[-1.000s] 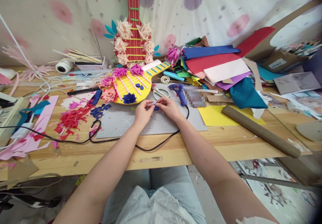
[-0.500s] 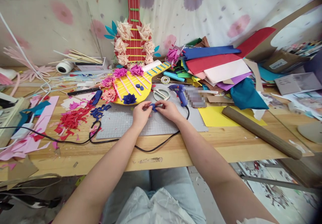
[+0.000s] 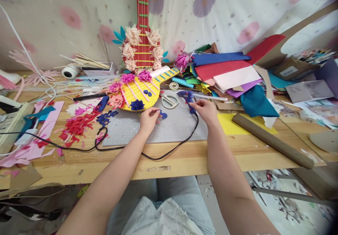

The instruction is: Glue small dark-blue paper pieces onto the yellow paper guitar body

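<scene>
My left hand (image 3: 148, 119) pinches a small dark blue paper piece (image 3: 162, 115) over the grey cutting mat (image 3: 169, 129). My right hand (image 3: 206, 109) has its fingers on the handle of the blue glue gun (image 3: 187, 96), which lies on the mat's far right side. Just behind the hands lies a yellow paper guitar (image 3: 144, 90) with pink and blue paper flowers. White-handled scissors (image 3: 168, 100) lie between the guitar and the glue gun.
The glue gun's black cord (image 3: 148, 153) loops across the table's front edge. Red and blue paper scraps (image 3: 79, 122) lie left of the mat. Stacked coloured sheets (image 3: 227, 73) fill the back right. A brown roll (image 3: 271, 140) lies on a yellow sheet (image 3: 229, 124). A red guitar (image 3: 142, 34) leans on the wall.
My right hand left the blue paper piece and moved right to the glue gun. My left hand stayed put with the piece. The view shifted slightly.
</scene>
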Demonstrator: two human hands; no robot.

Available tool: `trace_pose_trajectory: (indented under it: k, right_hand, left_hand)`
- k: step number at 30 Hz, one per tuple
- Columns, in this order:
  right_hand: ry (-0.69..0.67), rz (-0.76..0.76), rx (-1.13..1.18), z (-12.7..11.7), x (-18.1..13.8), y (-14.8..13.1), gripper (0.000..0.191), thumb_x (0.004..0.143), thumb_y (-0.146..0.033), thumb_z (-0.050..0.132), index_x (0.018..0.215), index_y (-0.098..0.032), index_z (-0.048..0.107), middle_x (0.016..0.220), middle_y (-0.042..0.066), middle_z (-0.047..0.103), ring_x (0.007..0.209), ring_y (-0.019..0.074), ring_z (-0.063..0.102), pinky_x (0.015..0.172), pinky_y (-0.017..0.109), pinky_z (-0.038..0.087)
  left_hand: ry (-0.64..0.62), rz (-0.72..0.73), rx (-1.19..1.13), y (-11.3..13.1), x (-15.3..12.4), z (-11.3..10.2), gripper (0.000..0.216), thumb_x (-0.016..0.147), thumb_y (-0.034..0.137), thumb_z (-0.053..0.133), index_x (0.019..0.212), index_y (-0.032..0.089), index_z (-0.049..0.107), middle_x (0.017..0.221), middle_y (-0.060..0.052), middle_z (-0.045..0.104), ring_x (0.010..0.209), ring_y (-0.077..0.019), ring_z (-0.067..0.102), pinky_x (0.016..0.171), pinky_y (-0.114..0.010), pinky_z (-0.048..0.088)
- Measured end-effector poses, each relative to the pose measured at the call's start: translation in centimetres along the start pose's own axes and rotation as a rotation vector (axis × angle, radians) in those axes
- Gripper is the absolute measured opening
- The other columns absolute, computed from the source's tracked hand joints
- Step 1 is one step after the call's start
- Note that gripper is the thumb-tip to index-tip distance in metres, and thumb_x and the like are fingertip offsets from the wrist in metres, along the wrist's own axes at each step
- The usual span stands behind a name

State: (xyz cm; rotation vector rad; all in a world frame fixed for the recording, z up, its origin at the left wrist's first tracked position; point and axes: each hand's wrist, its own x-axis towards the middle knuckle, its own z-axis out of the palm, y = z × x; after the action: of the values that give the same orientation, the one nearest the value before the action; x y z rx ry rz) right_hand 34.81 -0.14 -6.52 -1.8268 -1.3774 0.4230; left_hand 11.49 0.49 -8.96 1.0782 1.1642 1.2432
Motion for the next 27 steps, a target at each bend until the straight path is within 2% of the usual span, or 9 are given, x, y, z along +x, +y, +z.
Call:
trace_pose_trajectory:
  k: [2, 4, 8, 12, 17, 19, 21, 24, 27]
  right_hand:
    - [0.146, 0.003, -0.053, 0.0, 0.9, 0.6, 0.039, 0.063, -0.053, 0.067, 0.076, -0.016, 0.062, 0.072, 0.006, 0.063, 0.065, 0.0177, 0.054, 0.062, 0.031, 0.041]
    - [0.197, -0.055, -0.078, 0.9, 1.7, 0.8, 0.044, 0.062, -0.052, 0.068, 0.085, -0.015, 0.062, 0.083, 0.01, 0.064, 0.074, 0.0204, 0.056, 0.068, 0.034, 0.043]
    - [0.15, -0.098, -0.103, 3.3, 2.4, 0.9, 0.042, 0.069, -0.051, 0.062, 0.088, -0.014, 0.063, 0.091, 0.014, 0.064, 0.087, 0.0241, 0.056, 0.078, 0.037, 0.043]
    - [0.029, -0.043, -0.098, 4.0, 2.3, 1.1, 0.033, 0.069, -0.05, 0.06, 0.077, -0.017, 0.062, 0.077, 0.009, 0.064, 0.079, 0.0237, 0.057, 0.073, 0.036, 0.043]
    - [0.105, -0.013, 0.325, 2.8, 2.0, -0.1, 0.035, 0.068, -0.046, 0.059, 0.088, -0.018, 0.058, 0.089, 0.008, 0.065, 0.075, 0.0182, 0.057, 0.065, 0.031, 0.045]
    - [0.033, -0.057, 0.536, 2.0, 1.6, -0.9, 0.037, 0.067, -0.047, 0.06, 0.092, -0.02, 0.057, 0.094, 0.007, 0.065, 0.071, 0.0143, 0.057, 0.06, 0.027, 0.044]
    - [-0.146, -0.075, 0.608, 1.4, 0.8, -1.3, 0.037, 0.065, -0.047, 0.065, 0.088, -0.019, 0.058, 0.082, 0.005, 0.064, 0.06, 0.0112, 0.053, 0.053, 0.025, 0.041]
    - [-0.369, -0.036, 0.551, 1.1, -0.7, -1.1, 0.037, 0.064, -0.05, 0.068, 0.075, -0.016, 0.06, 0.056, -0.001, 0.055, 0.046, 0.0079, 0.042, 0.044, 0.023, 0.034]
    - [-0.424, -0.024, 0.477, 1.3, -1.8, -0.7, 0.039, 0.064, -0.055, 0.067, 0.067, -0.016, 0.06, 0.048, -0.004, 0.047, 0.043, 0.0067, 0.037, 0.042, 0.023, 0.031]
  left_hand:
    - [0.002, -0.006, -0.008, 0.0, 0.0, 0.0, 0.013, 0.067, 0.021, 0.064, 0.077, 0.014, 0.063, 0.071, -0.003, 0.064, 0.062, -0.015, 0.064, 0.04, -0.02, 0.047]
    - [0.005, -0.019, -0.008, 0.0, 0.1, -0.1, 0.014, 0.066, 0.021, 0.065, 0.077, 0.014, 0.065, 0.069, -0.003, 0.064, 0.062, -0.0146, 0.064, 0.04, -0.019, 0.048]
    - [-0.001, -0.03, -0.02, 0.1, 0.0, -0.3, 0.016, 0.065, 0.023, 0.067, 0.078, 0.014, 0.068, 0.07, -0.004, 0.066, 0.063, -0.0142, 0.064, 0.041, -0.018, 0.048]
    - [-0.01, -0.021, -0.016, -0.1, 0.1, -0.4, 0.016, 0.064, 0.022, 0.068, 0.078, 0.014, 0.068, 0.069, -0.003, 0.066, 0.059, -0.0124, 0.062, 0.04, -0.018, 0.048]
    - [0.005, -0.03, -0.038, 0.0, 0.2, -0.4, 0.018, 0.062, 0.019, 0.069, 0.079, 0.014, 0.065, 0.065, 0.0, 0.064, 0.055, -0.0114, 0.061, 0.04, -0.019, 0.048]
    - [0.014, -0.039, -0.041, 0.0, 0.2, -0.4, 0.016, 0.063, 0.02, 0.069, 0.077, 0.013, 0.064, 0.064, 0.0, 0.064, 0.056, -0.0115, 0.061, 0.041, -0.018, 0.048]
    - [0.03, -0.057, -0.04, 0.1, 0.2, -0.3, 0.015, 0.064, 0.02, 0.069, 0.076, 0.014, 0.064, 0.064, 0.0, 0.064, 0.056, -0.0116, 0.062, 0.041, -0.018, 0.047]
    - [0.041, -0.071, -0.039, 0.3, 0.2, -0.1, 0.014, 0.064, 0.022, 0.069, 0.074, 0.014, 0.062, 0.065, 0.0, 0.063, 0.057, -0.013, 0.063, 0.041, -0.019, 0.047]
    - [0.035, -0.062, -0.028, 0.3, 0.1, 0.0, 0.017, 0.064, 0.025, 0.069, 0.073, 0.015, 0.06, 0.065, 0.001, 0.061, 0.056, -0.0138, 0.063, 0.041, -0.022, 0.047]
